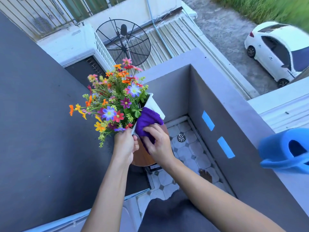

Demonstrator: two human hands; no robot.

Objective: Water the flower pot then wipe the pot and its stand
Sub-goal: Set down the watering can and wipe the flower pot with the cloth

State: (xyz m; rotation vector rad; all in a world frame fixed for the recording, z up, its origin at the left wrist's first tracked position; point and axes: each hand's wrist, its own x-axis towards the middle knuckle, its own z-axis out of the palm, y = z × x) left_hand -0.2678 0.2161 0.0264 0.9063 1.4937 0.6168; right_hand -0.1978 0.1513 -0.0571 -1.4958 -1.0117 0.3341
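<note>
A white square flower pot (154,104) full of colourful flowers (113,101) is tilted to the left over a round wooden stand (142,157). My left hand (124,144) grips the pot's near corner at the rim. My right hand (158,143) presses a purple cloth (148,121) against the pot's white side. Most of the stand is hidden beneath my hands and the pot. A blue watering can (284,148) rests on the balcony wall's top at the right, away from both hands.
A grey balcony wall (225,114) with two blue tape strips (208,120) runs along the right and far side. A dark wall (41,123) stands at the left. The tiled floor has a round drain (181,137). Below are a satellite dish (123,41) and a white car (277,51).
</note>
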